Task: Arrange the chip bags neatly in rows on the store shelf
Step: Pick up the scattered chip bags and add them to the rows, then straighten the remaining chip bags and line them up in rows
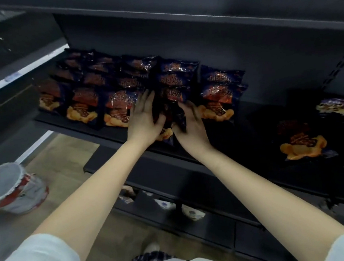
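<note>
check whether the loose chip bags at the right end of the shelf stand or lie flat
Lying flat: the loose chip bags lie face up on the shelf, unlike the standing rows further left.

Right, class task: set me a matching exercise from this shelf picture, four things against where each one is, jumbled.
Things:
1 bucket
2 middle chip bag
3 flat chip bags
4 rows of chip bags

Places:
A lying at the right end of the shelf
B on the floor, left
C held by left hand and right hand
D lined up on the left of the shelf

Pairs: 1-B, 2-C, 3-A, 4-D
</note>
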A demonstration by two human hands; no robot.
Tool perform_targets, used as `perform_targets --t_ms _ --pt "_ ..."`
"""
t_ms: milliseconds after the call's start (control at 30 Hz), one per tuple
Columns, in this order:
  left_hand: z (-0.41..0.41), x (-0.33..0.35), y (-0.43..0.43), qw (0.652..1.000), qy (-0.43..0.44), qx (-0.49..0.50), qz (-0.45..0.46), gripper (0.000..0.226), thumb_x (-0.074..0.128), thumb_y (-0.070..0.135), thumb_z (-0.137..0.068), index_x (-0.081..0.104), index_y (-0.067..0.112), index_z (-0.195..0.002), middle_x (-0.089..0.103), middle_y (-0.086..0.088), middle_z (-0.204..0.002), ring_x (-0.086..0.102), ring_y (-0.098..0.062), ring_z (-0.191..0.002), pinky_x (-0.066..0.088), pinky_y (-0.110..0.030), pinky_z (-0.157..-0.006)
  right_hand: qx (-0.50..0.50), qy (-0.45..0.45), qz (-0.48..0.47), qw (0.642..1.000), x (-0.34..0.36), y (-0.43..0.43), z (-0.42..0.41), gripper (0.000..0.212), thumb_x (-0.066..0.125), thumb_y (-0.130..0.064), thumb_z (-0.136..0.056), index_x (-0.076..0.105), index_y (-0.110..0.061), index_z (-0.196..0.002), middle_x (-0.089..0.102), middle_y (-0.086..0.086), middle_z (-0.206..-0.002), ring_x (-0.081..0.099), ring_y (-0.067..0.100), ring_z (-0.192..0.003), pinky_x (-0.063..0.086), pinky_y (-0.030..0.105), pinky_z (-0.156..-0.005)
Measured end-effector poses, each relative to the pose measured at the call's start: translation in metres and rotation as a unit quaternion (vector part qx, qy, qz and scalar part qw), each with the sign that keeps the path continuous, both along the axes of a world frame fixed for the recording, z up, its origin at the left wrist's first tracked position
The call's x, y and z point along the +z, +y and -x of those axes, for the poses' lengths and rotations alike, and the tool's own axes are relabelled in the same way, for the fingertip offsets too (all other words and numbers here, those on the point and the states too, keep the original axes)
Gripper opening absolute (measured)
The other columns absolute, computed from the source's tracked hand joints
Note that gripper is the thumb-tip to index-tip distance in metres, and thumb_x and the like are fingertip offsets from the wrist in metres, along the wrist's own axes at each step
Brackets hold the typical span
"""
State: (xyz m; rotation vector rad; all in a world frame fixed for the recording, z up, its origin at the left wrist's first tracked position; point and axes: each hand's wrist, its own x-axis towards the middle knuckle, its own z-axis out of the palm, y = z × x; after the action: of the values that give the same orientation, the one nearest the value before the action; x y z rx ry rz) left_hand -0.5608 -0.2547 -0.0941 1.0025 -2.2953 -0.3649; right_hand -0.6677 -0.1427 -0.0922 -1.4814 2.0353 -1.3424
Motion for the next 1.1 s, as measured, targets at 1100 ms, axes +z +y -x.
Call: perform_targets --t_ms 1100 --pt "-0.006 -0.057 -0.037 0.976 -0.126 -0.166 0.067 0.075 0.033 0.044 -0.093 -0.007 0.014 -0.148 -0.02 0.0 -0.153 -0.022 -0.018 -0.14 -0.017 -0.035 -0.113 -0.198 0.003 -0.047 0.979 -0.05 -0.043 -0.047 0.077 0.049 0.009 -0.087 0.018 -0.024 -0.15 0.018 0.004 -0.157 0.024 0.013 -0.139 0.022 -0.01 -0.085"
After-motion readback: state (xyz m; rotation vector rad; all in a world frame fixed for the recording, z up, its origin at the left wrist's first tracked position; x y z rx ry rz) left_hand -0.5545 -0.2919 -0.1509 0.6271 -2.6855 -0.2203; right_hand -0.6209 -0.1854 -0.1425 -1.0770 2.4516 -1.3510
